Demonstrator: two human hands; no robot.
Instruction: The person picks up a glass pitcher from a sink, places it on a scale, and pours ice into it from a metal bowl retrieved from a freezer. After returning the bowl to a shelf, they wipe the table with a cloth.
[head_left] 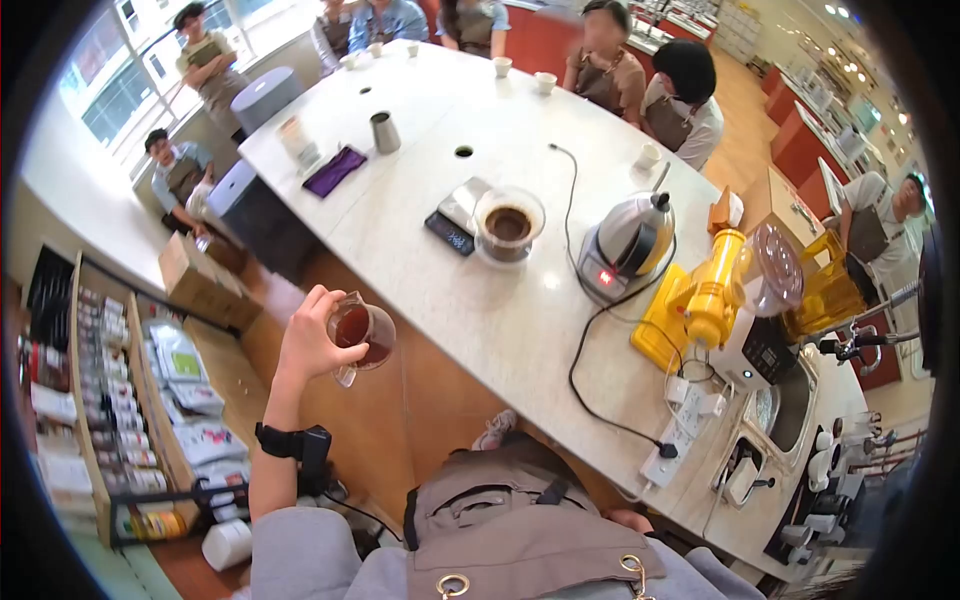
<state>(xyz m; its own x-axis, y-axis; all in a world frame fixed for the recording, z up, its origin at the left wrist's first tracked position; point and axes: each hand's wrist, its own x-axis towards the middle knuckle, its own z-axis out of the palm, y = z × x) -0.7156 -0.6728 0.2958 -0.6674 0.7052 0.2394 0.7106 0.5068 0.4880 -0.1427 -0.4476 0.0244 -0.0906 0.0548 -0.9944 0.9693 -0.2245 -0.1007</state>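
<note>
Apron (520, 520) fills bottom centre, nearest the lens, pressed close to the surface (500, 310) near edge.

Far left of the surface: shelf (120, 400) of packets, labels too small to read, its lower end cut off by the fisheye rim. Cardboard box (195, 280) sits on the floor between shelf and surface. A bare floor strip runs along the surface's left edge, with open room there.

Left hand (310, 345) is raised off the surface, just outside its left edge, over the floor. Fingers closed around a glass server (362, 333); grip is on the server's left side, the thumb at its rim. Server held roughly upright, dark liquid inside, touching nothing but the hand. Handle hard to make out. Black wrist strap (290, 442) on the forearm below.

On the surface, left to right: purple cloth (335, 170) and metal cup (385, 132) toward the far-left edge. Mid-surface is a scale (455, 220) with a glass dripper (508, 225) touching its right side. Then kettle (630, 240), and yellow grinder (710, 295) at the right edge. Broad bare patch between dripper and near edge. Power strip (680, 440) on the near-right corner, cables trailing.

Right hand not visible. Seated people line the surface's far edge, partly cropped.
</note>
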